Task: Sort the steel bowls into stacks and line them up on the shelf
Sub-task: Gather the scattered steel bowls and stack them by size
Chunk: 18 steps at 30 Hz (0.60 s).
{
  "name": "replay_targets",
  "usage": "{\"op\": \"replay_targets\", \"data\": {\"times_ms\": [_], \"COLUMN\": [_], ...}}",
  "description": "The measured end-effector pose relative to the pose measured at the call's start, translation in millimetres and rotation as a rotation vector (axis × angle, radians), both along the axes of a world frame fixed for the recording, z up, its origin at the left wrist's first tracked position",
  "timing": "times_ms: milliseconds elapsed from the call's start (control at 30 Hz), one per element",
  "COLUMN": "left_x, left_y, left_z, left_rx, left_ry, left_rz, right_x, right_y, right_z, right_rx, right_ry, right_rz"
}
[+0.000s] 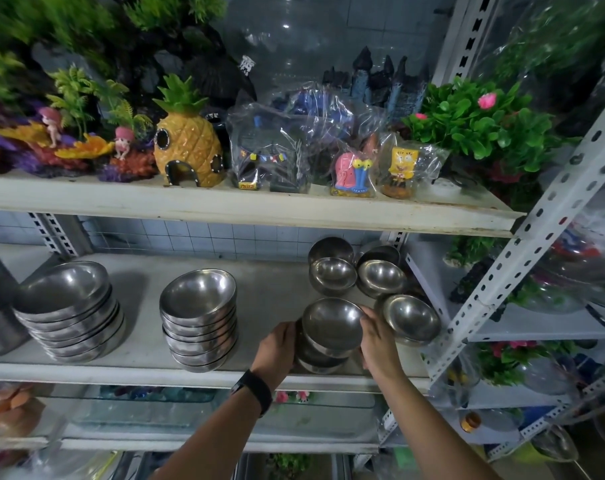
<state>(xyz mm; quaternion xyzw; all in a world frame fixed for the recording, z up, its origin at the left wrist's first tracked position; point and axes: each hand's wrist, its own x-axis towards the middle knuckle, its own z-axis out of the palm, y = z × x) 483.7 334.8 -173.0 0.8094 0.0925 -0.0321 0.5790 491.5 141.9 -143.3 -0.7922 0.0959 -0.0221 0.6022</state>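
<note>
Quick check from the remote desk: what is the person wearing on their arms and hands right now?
Both forearms are bare, with no sleeves in view and no gloves. The left hand has a black band, like a watch or fitness tracker, on its wrist. The right hand and its wrist carry nothing visible.

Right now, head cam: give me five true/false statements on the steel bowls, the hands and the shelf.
1. Both hands, left and right, grip the short stack of small round steel bowls. True.
2. The widest shallow steel bowl stack stands at the white shelf's right end. False: it is at the left.
3. The yellow ceramic pineapple house sits on the upper shelf. True.
4. A black wristband is on the right wrist. False: the left.
5. No loose bowls remain. False: single small steel bowls sit to the right.
</note>
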Motion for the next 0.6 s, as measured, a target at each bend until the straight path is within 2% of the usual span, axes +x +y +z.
{"op": "replay_targets", "data": {"times_ms": [300, 467, 600], "left_x": [0.6, 0.2, 0.1], "left_y": [2.6, 3.5, 3.9], "left_z": [-2.5, -4.0, -4.3], "left_rx": [-0.026, -0.041, -0.035], "left_ry": [0.018, 0.038, 0.043], "left_rz": [0.045, 0.067, 0.072], "right_x": [8.3, 6.9, 4.5], "right_y": [1.8, 4.5, 7.6], "right_z": [-24.3, -25.1, -25.8], "right_rx": [-0.171, -0.173, -0.294], "right_ry": [-0.002, 0.004, -0.036], "right_rz": [0.053, 0.057, 0.103]}}
